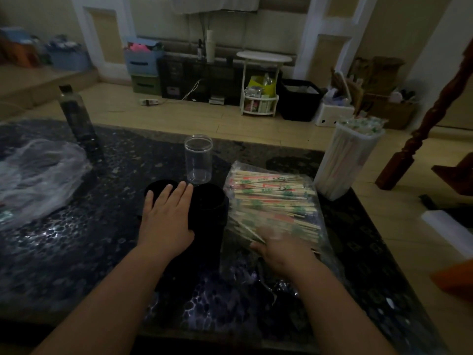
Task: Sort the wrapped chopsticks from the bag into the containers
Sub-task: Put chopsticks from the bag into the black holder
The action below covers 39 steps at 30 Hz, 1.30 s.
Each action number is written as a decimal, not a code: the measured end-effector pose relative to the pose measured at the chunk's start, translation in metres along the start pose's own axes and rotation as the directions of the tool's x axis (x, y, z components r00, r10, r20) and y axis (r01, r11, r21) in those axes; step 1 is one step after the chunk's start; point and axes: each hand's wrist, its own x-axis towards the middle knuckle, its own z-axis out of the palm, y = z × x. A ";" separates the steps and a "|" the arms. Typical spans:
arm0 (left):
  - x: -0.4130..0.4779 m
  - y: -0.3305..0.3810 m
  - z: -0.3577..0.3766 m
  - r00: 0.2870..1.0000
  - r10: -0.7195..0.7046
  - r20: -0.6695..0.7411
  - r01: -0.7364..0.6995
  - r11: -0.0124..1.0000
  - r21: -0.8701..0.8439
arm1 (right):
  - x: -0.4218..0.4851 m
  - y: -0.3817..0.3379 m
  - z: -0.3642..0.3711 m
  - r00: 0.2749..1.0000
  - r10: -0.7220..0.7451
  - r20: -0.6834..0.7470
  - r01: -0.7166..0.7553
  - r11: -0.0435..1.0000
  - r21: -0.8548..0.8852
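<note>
In a dim room, the dark tabletop (76, 252) carries the bag of wrapped chopsticks (276, 201) beside two black containers (212, 201). The left grip (166, 216) lies released, fingers straight, on one container. The right grip (279, 249), blurred, touches the bag's near end; whether it grasps, I cannot tell.

From where I'm driving this looks like a lived-in home room: beyond the dark table (76, 252) stand stacked plastic storage bins (143, 61), a white round side table (263, 57) and cardboard boxes (384, 108) on a tiled floor (204, 119), and a carved wooden post (435, 111) rises right of the table.
</note>
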 end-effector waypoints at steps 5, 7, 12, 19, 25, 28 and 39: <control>-0.001 0.002 -0.003 1.000 -0.017 0.014 0.017 1.000 -0.007 | -0.015 0.002 -0.030 0.990 -0.024 0.136 0.040 0.992 -0.117; -0.002 0.003 -0.004 1.000 -0.021 0.024 0.021 1.000 -0.010 | -0.022 0.005 -0.041 0.993 -0.037 0.113 0.048 0.994 -0.102; -0.002 0.002 -0.006 0.999 -0.021 0.024 0.021 1.000 -0.021 | -0.039 -0.004 -0.068 0.989 -0.112 -0.100 0.097 0.984 -0.151; -0.003 0.000 -0.005 0.999 -0.028 0.047 0.029 0.999 -0.031 | -0.059 -0.024 -0.082 0.856 -0.281 -0.435 0.194 0.953 -0.234; -0.003 -0.002 -0.002 1.000 -0.007 -0.008 0.007 0.999 -0.047 | -0.024 -0.034 -0.057 0.577 -0.485 -0.657 0.294 0.874 -0.388; -0.002 -0.003 -0.002 1.000 -0.003 -0.009 0.003 0.999 -0.041 | -0.008 -0.034 -0.042 0.452 -0.445 -0.774 0.293 0.893 -0.342; -0.001 -0.011 -0.001 1.000 0.005 -0.025 -0.006 1.000 -0.029 | -0.001 -0.065 -0.038 0.472 0.224 -0.853 0.681 0.522 0.514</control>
